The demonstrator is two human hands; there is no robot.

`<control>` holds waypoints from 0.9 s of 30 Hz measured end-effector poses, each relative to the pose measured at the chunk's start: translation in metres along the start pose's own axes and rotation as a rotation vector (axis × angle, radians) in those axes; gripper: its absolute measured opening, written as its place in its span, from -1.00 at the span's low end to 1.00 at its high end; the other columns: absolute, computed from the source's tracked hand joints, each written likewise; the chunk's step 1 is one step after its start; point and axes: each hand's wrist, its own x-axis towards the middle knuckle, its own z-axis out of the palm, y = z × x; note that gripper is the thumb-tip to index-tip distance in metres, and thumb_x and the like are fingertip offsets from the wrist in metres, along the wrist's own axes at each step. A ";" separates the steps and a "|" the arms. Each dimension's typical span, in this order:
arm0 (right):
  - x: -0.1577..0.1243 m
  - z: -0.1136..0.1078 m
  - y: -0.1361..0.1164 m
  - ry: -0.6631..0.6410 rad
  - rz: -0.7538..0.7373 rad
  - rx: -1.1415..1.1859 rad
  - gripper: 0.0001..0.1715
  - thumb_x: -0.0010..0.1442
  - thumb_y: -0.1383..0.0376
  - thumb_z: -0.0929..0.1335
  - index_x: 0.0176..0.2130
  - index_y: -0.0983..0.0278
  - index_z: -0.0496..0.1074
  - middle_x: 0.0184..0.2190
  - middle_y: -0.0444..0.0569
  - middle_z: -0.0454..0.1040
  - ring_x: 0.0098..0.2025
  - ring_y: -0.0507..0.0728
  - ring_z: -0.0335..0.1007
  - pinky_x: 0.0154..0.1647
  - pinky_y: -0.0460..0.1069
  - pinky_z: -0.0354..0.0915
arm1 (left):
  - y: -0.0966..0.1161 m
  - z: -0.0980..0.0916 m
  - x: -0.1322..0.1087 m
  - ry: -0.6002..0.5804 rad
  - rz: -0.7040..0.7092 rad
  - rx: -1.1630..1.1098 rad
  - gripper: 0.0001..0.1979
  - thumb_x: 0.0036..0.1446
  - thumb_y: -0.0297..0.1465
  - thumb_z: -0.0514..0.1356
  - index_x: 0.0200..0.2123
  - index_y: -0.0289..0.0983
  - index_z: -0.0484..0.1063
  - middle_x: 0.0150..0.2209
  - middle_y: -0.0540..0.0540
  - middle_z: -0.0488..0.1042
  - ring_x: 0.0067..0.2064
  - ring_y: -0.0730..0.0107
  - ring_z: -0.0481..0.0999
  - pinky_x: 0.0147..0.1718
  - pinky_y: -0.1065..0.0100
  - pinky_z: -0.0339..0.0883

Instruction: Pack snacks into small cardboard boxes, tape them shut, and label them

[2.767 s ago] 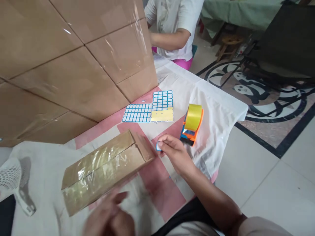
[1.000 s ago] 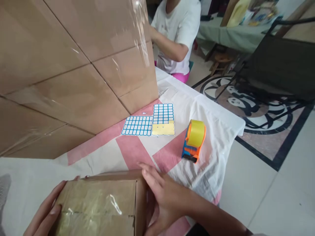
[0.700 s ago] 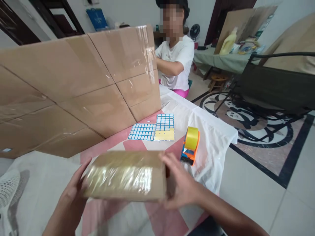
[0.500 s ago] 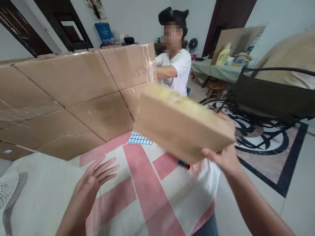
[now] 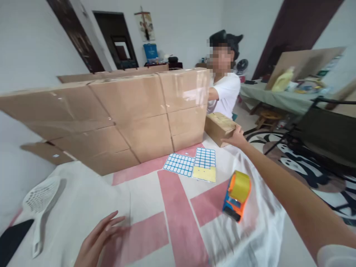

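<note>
My right hand (image 5: pixel 234 138) grips the near end of a small cardboard box (image 5: pixel 218 128) at the table's right side, just past the end of a large cardboard partition (image 5: pixel 139 118). Tape runs along the box's top. Low on the left, my left hand (image 5: pixel 101 235) hovers over the cloth with its fingers apart and nothing in it. Between the hands lie two sheets of blue-bordered labels (image 5: pixel 179 164), one with a yellow lower part. An orange and blue tape dispenser (image 5: pixel 237 194) with a yellow roll rests nearer me on the right.
A white slotted skimmer (image 5: pixel 41 204) and a dark flat object (image 5: pixel 15 237) lie at the left. Across the table, a person in a white shirt (image 5: pixel 226 92) reaches behind the partition. A dark folding chair (image 5: pixel 328 137) stands to the right. Pink and white cloth (image 5: pixel 178 207) covers the table.
My right hand has carried the box away from me, from above the table to beside the partition's right end. My left hand has dropped lower. The view has shifted, revealing the tape dispenser and label sheets.
</note>
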 end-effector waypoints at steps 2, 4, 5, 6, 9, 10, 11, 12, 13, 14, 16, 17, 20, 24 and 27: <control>0.014 -0.013 -0.025 -0.159 0.056 -0.064 0.38 0.11 0.19 0.53 0.45 0.49 -0.40 0.09 0.53 0.35 0.01 0.34 0.49 -0.10 0.09 0.35 | 0.000 -0.031 0.003 0.074 0.057 0.048 -0.42 -0.11 0.04 0.40 -0.04 -0.11 0.58 -0.24 -0.10 0.66 -0.28 0.05 0.64 -0.25 0.16 0.58; 0.013 -0.027 -0.063 -0.115 0.066 -0.207 0.31 0.17 0.17 0.48 0.47 0.42 -0.40 0.09 0.57 0.35 -0.02 0.40 0.50 -0.12 0.17 0.35 | 0.002 -0.062 0.010 0.136 0.120 0.088 -0.46 -0.10 0.03 0.39 -0.10 -0.14 0.60 -0.44 -0.04 0.58 -0.46 0.22 0.53 -0.43 0.26 0.51; 0.003 -0.031 -0.088 -0.033 0.008 -0.274 0.22 0.21 0.13 0.45 0.48 0.39 -0.31 0.12 0.60 0.32 -0.01 0.44 0.50 -0.11 0.20 0.34 | 0.005 -0.076 0.015 0.168 0.153 0.100 -0.48 -0.09 0.03 0.38 -0.13 -0.15 0.60 -0.50 -0.02 0.54 -0.51 0.27 0.47 -0.48 0.29 0.46; -0.013 -0.033 -0.117 0.046 -0.088 -0.321 0.11 0.23 0.09 0.43 0.47 0.36 -0.16 0.16 0.60 0.28 0.00 0.46 0.49 -0.10 0.22 0.32 | 0.009 -0.090 0.023 0.198 0.183 0.105 -0.50 -0.08 0.03 0.37 -0.15 -0.17 0.60 -0.52 -0.01 0.51 -0.52 0.29 0.44 -0.49 0.29 0.44; -0.094 -0.016 -0.221 -0.070 -0.551 -0.264 -0.41 0.27 0.12 0.38 0.21 0.30 0.37 -0.01 0.31 0.50 -0.07 0.35 0.53 -0.12 0.11 0.34 | 0.031 -0.127 0.062 0.307 0.275 0.110 -0.53 -0.01 0.01 0.32 -0.18 -0.22 0.55 -0.48 -0.03 0.52 -0.44 0.26 0.49 -0.36 0.24 0.49; -0.126 -0.002 -0.259 -0.176 -0.700 -0.202 -0.62 0.29 0.17 0.35 0.05 0.27 0.49 -0.14 0.18 0.57 -0.13 0.30 0.54 -0.15 0.07 0.34 | 0.040 -0.139 0.080 0.350 0.305 0.131 -0.52 0.01 0.01 0.29 -0.16 -0.24 0.53 -0.44 -0.05 0.54 -0.42 0.25 0.52 -0.32 0.22 0.52; -0.159 0.016 -0.298 -0.291 -0.875 -0.129 -0.74 0.29 0.21 0.34 -0.09 0.27 0.53 -0.24 0.11 0.59 -0.18 0.26 0.54 -0.18 0.04 0.33 | 0.051 -0.151 0.101 0.393 0.331 0.205 -0.49 0.05 0.02 0.23 -0.11 -0.27 0.51 -0.35 -0.09 0.58 -0.37 0.24 0.56 -0.27 0.20 0.53; -0.189 0.037 -0.338 -0.392 -1.027 -0.041 -0.79 0.29 0.25 0.33 -0.16 0.27 0.54 -0.25 0.09 0.60 -0.19 0.23 0.54 -0.17 0.02 0.33 | 0.062 -0.163 0.124 0.437 0.340 0.335 -0.46 0.12 0.00 0.15 -0.02 -0.29 0.47 -0.23 -0.14 0.60 -0.31 0.23 0.60 -0.24 0.19 0.54; -0.216 0.060 -0.378 -0.459 -1.125 0.049 -0.80 0.29 0.27 0.33 -0.17 0.28 0.53 -0.22 0.08 0.60 -0.15 0.22 0.54 -0.14 0.02 0.34 | 0.074 -0.176 0.147 0.476 0.336 0.395 -0.46 0.14 -0.05 0.12 0.04 -0.32 0.44 -0.15 -0.19 0.60 -0.26 0.20 0.61 -0.22 0.19 0.54; -0.239 0.085 -0.418 -0.522 -1.197 0.119 -0.76 0.29 0.27 0.32 -0.10 0.28 0.52 -0.14 0.10 0.60 -0.08 0.23 0.54 -0.08 0.04 0.35 | 0.086 -0.189 0.170 0.509 0.331 0.437 -0.47 0.16 -0.12 0.11 0.08 -0.33 0.42 -0.11 -0.21 0.59 -0.22 0.18 0.62 -0.18 0.19 0.53; -0.271 0.138 -0.496 -0.639 -1.211 0.137 -0.66 0.29 0.25 0.32 0.03 0.29 0.46 0.05 0.15 0.53 0.07 0.28 0.48 0.05 0.10 0.35 | 0.112 -0.214 0.213 0.581 0.326 0.543 -0.44 0.17 -0.25 0.13 0.19 -0.38 0.36 -0.04 -0.27 0.58 -0.12 0.12 0.61 -0.02 0.13 0.46; -0.281 0.163 -0.534 -0.688 -1.155 0.113 -0.62 0.29 0.26 0.32 0.09 0.29 0.43 0.16 0.17 0.45 0.14 0.30 0.44 0.11 0.12 0.34 | 0.124 -0.226 0.232 0.601 0.340 0.597 -0.41 0.18 -0.30 0.13 0.26 -0.40 0.29 0.07 -0.30 0.53 -0.03 0.10 0.59 0.08 0.12 0.40; -0.287 0.226 -0.635 -0.709 -1.032 0.062 -0.33 0.26 0.30 0.35 0.29 0.37 0.21 0.43 0.38 0.01 0.18 0.34 0.42 0.12 0.17 0.37 | 0.162 -0.254 0.281 0.594 0.403 0.764 -0.35 0.26 -0.41 0.09 0.38 -0.45 0.08 0.39 -0.33 0.16 0.25 0.05 0.38 0.26 0.19 0.18; -0.270 0.276 -0.724 -0.688 -0.839 0.057 -0.01 0.27 0.34 0.35 0.45 0.51 -0.22 0.44 0.64 -0.43 0.26 0.41 0.35 0.10 0.20 0.39 | 0.197 -0.269 0.343 0.534 0.345 0.966 -0.43 0.25 -0.38 0.25 0.30 -0.24 0.26 0.37 -0.26 0.21 0.27 0.03 0.36 0.23 0.03 0.26; -0.252 0.298 -0.758 -0.670 -0.728 0.087 -0.15 0.39 0.39 0.19 0.47 0.50 -0.33 0.41 0.68 -0.23 0.28 0.42 0.30 0.05 0.26 0.41 | 0.201 -0.270 0.387 0.467 0.230 1.064 -0.61 0.28 -0.24 0.25 0.12 -0.25 0.42 0.15 -0.21 0.43 0.11 0.13 0.48 0.08 -0.03 0.42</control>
